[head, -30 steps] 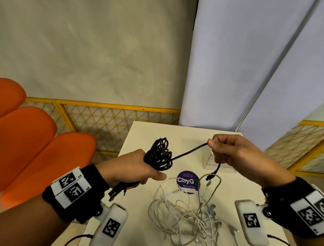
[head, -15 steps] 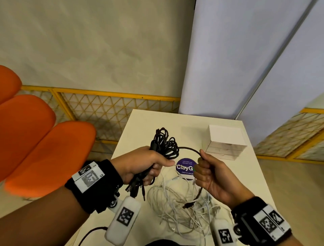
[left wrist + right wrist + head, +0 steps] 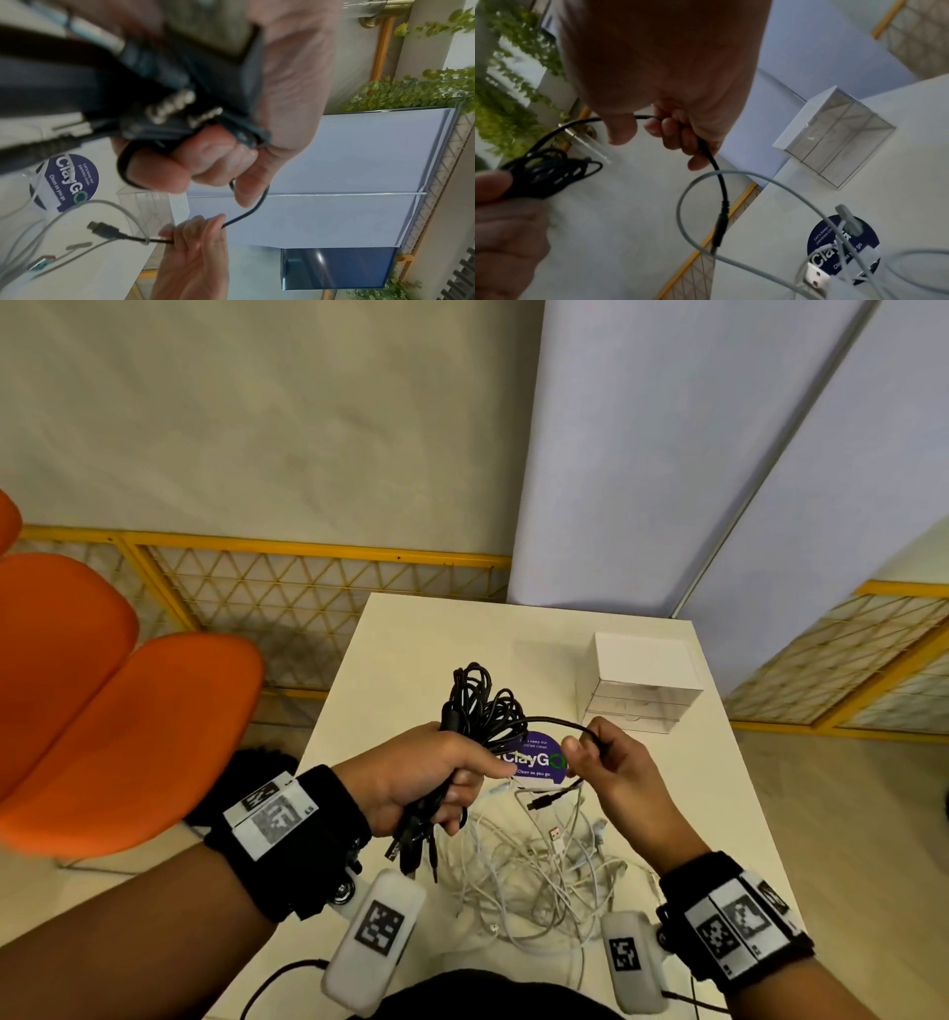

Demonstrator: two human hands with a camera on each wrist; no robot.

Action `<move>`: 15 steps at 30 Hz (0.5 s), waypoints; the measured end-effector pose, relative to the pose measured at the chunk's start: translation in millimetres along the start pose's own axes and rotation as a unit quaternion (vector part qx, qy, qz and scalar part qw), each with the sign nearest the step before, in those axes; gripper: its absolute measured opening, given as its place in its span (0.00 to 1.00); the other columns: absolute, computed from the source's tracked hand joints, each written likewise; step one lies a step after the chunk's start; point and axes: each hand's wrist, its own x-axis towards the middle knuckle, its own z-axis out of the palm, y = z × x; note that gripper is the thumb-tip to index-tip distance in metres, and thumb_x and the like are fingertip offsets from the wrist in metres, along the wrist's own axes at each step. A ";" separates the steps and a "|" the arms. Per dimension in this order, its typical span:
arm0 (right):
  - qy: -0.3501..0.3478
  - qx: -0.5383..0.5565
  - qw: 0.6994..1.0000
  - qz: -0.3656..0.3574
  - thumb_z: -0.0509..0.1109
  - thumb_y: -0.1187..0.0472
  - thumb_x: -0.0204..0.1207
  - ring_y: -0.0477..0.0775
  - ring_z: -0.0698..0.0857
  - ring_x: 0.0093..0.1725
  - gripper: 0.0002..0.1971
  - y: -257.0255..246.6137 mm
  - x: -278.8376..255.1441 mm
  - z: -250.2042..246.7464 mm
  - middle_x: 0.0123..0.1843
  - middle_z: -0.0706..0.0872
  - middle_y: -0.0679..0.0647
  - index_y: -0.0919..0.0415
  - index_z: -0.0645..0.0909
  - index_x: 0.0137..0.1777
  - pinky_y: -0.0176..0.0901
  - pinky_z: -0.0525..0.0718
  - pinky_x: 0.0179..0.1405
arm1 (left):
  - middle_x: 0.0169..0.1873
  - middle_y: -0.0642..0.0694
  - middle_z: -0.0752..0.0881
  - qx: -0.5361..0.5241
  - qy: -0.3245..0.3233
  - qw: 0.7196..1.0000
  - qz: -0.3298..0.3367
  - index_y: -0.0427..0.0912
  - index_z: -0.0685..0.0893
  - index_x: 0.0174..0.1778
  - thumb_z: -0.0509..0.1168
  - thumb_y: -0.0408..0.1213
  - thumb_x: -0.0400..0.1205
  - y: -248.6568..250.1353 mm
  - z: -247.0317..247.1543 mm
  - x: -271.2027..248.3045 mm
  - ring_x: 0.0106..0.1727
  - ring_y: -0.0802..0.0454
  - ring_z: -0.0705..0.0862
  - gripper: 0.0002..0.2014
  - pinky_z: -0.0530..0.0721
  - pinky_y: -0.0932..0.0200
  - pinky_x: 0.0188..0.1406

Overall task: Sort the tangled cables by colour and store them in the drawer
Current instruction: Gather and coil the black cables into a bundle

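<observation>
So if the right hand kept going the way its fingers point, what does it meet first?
Probably the black cable bundle gripped by the left hand; the right hand points leftward along its pinched strand. Depth is unclear.

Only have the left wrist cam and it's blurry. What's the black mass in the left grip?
Observer: Head view shows the left hand gripping a bundle of black cables, with loops sticking up above the fist and plugs hanging below it.
Operator: White ones sorted yet?
Observer: No. The white cables lie in one tangled pile on the table, between the wrists.
Operator: Drawer?
Observer: The drawer unit stands at the table's far right corner. Its drawers look shut.
</observation>
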 end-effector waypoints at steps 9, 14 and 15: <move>-0.017 -0.419 0.908 0.008 0.56 0.53 0.89 0.58 0.82 0.43 0.16 28.5 32.6 -17.5 0.43 0.85 0.55 0.60 0.80 0.48 0.53 0.80 0.44 | 0.16 0.49 0.65 -0.018 0.001 1.000 0.016 0.47 0.66 0.18 0.71 0.37 0.78 -6.9 2.5 -6.9 0.13 0.54 0.63 0.25 0.76 0.60 0.22; -0.026 -0.387 0.921 0.043 0.63 0.59 0.86 0.61 0.84 0.40 0.14 59.0 39.5 -21.9 0.36 0.88 0.55 0.63 0.85 0.44 0.52 0.80 0.41 | 0.15 0.49 0.65 -0.010 -0.013 1.000 0.009 0.46 0.66 0.18 0.71 0.37 0.80 -12.0 3.0 -11.0 0.14 0.54 0.63 0.26 0.76 0.60 0.24; -0.023 -0.386 0.921 0.042 0.64 0.59 0.86 0.61 0.84 0.39 0.13 62.5 40.0 -21.6 0.35 0.88 0.55 0.63 0.86 0.43 0.51 0.79 0.40 | 0.15 0.49 0.65 -0.011 -0.018 1.000 0.005 0.47 0.66 0.18 0.70 0.37 0.80 -13.8 3.6 -11.2 0.14 0.54 0.63 0.26 0.76 0.59 0.25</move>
